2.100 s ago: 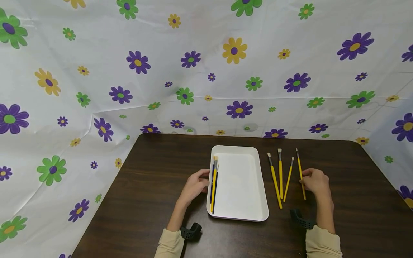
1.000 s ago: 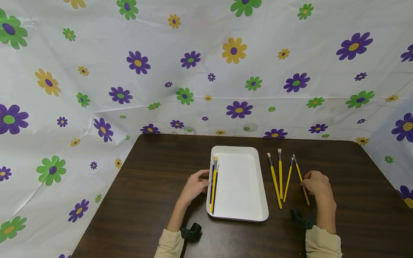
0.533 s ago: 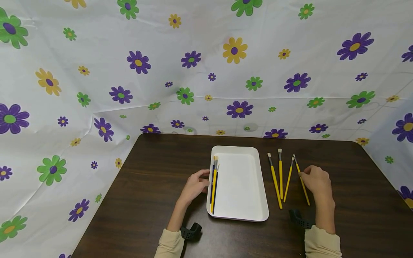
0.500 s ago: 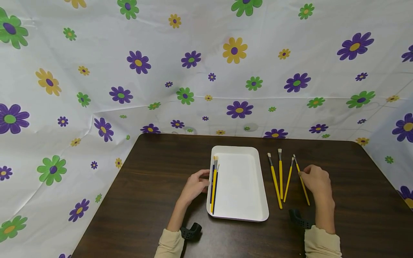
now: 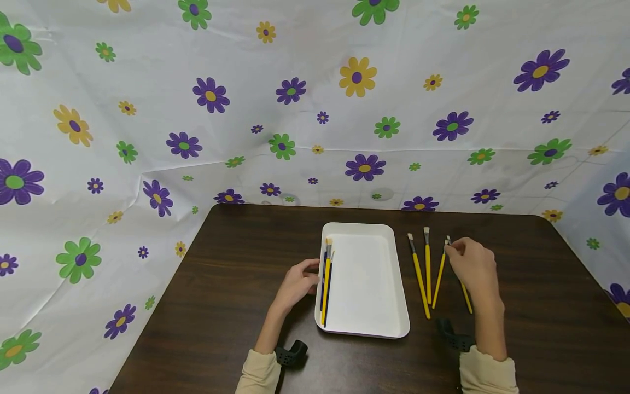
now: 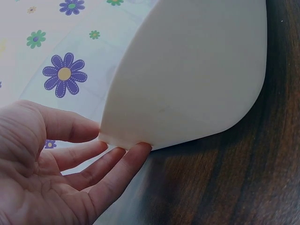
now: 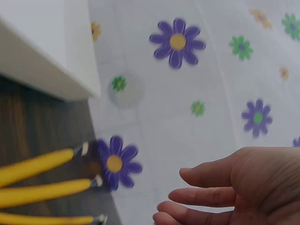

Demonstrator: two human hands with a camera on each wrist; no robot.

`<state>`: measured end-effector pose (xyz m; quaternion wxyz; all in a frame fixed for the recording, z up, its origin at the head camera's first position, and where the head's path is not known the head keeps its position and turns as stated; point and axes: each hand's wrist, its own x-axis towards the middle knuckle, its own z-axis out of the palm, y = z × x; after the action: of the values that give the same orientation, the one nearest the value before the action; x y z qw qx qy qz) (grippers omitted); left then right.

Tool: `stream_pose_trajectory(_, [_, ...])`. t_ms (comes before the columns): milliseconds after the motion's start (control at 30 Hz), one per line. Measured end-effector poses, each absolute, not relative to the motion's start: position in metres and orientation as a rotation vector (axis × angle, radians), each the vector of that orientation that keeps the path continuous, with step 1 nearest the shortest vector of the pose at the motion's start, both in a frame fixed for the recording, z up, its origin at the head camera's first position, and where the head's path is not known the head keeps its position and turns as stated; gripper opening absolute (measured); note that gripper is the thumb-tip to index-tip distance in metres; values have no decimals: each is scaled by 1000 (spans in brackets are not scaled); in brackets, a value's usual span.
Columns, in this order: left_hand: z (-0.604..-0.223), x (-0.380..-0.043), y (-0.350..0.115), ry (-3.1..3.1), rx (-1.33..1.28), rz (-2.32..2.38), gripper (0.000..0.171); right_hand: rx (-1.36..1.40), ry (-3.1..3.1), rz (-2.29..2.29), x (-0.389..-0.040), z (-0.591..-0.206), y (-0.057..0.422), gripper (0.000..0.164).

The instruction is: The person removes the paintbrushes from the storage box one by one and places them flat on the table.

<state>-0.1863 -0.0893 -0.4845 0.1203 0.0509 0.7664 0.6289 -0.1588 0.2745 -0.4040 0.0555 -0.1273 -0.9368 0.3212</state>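
My left hand (image 5: 295, 282) is at the left side of a white tray (image 5: 366, 284). In the left wrist view its fairly straight fingers touch the outer wall of the tray (image 6: 187, 84). Inside the tray, along that side, lie a yellow paintbrush (image 5: 327, 290) and two dark-handled ones. My right hand (image 5: 474, 268) is over the bristle ends of the two rightmost yellow paintbrushes, hiding much of the outermost paintbrush (image 5: 466, 298). Nothing shows between the thumb and fingers of the right hand (image 7: 248, 192) in the right wrist view.
Two wider yellow paintbrushes, one a long paintbrush (image 5: 419, 279) and one a flat paintbrush (image 5: 428, 268), lie right of the tray beside a thinner paintbrush (image 5: 439, 279). A flower-patterned sheet (image 5: 315, 109) hangs behind the dark wooden table (image 5: 246, 246).
The outermost yellow paintbrush was slid and tilted, its bristle end now close to its neighbour's. My right hand has let it go and moved up and left. The left hand and tray stayed put.
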Motion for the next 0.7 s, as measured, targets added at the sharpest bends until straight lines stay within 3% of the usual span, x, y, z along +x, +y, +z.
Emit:
stream_pose_trajectory(433, [-485, -186, -89, 2236, 145, 1834, 47, -84, -2733, 1093, -155, -384, 206, 28])
stream_pose_trajectory(700, [-485, -187, -90, 2233, 154, 1833, 47, -38, -2698, 1204, -158, -388, 170, 29])
